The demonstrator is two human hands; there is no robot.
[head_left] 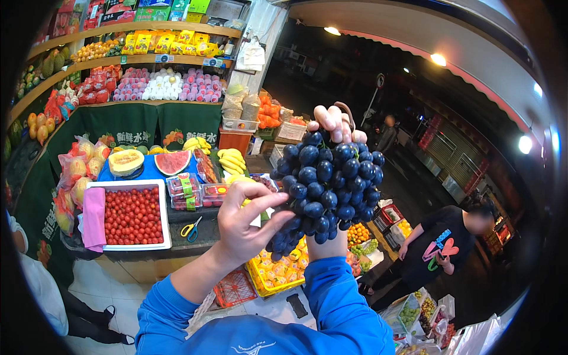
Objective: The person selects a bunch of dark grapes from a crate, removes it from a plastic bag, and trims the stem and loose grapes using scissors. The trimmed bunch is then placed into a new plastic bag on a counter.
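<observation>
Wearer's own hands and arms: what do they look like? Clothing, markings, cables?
Left hand and right hand: no gloves, and no rings or watch visible; the right wrist is hidden. Sleeves are bright blue, ending short of the wrists, so forearms show bare. The matching blue top has a small pale print. No cables visible.

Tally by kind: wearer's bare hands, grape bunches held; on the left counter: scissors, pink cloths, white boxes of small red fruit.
Bare hands: 2 (left hand, right hand)
Dark grape bunch: 1
Scissors: 1
Pink cloth: 1
White box of small red fruit: 1
Total: 6
</observation>
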